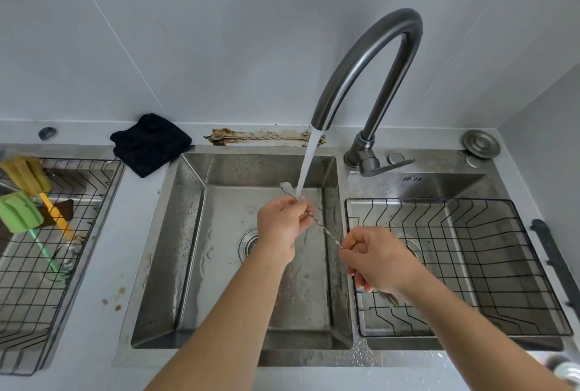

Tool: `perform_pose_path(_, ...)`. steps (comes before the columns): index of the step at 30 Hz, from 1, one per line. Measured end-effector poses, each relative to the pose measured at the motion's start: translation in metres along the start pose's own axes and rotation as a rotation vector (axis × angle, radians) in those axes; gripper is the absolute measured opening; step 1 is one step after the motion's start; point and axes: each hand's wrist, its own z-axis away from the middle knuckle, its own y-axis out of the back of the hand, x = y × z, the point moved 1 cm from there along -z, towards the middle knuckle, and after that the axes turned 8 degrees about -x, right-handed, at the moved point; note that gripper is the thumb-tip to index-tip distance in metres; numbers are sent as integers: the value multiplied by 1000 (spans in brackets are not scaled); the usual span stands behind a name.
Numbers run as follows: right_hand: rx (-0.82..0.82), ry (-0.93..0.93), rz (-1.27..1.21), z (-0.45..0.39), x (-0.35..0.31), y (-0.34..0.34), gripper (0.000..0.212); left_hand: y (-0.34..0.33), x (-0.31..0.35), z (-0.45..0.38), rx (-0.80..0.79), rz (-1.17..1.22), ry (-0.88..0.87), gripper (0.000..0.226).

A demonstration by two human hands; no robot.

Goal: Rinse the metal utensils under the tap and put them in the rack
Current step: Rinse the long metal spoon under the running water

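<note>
- Two bare forearms reach up from the bottom edge over the left basin (pixel 194 265) of a steel double sink.
- Between the hands runs a long metal spoon (pixel 323 229) with a twisted stem, slanting from lower right to upper left above the basin.
- Its small bowl pokes out past the left hand (pixel 282 222), just beside the stream of water (pixel 309 164).
- That left hand is curled closed around the upper stem, where the water lands on its fingers.
- Further down, the right hand (pixel 378 260) pinches the lower end of the stem between thumb and fingers, the rest of the fingers folded in.
- Water falls from the curved tap (pixel 370 64), which is mounted behind the divider between the basins.
- A black wire rack (pixel 455 265) sits in the right basin, just beside the right hand.
- Behind the left basin's corner lies a folded black cloth (pixel 150 144).
- Far left, another wire rack (pixel 40 265) holds a green brush (pixel 22 213) and a yellow brush (pixel 28 172).
</note>
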Motion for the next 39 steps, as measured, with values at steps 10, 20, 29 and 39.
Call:
perform_pose_path(10, 2, 26, -82, 0, 3, -5, 16, 7, 8, -8, 26, -74, -12, 7)
perform_pose_path(20, 57, 83, 70, 0, 9, 2, 15, 1, 17, -6, 90, -127, -94, 18)
perform_pose_path(29, 240, 127, 246, -11, 13, 3, 8, 5, 23, -8, -45, -44, 14, 17)
perform_pose_path(39, 252, 177, 247, -32, 0, 6, 8, 16, 37, -14, 11, -48, -62, 4)
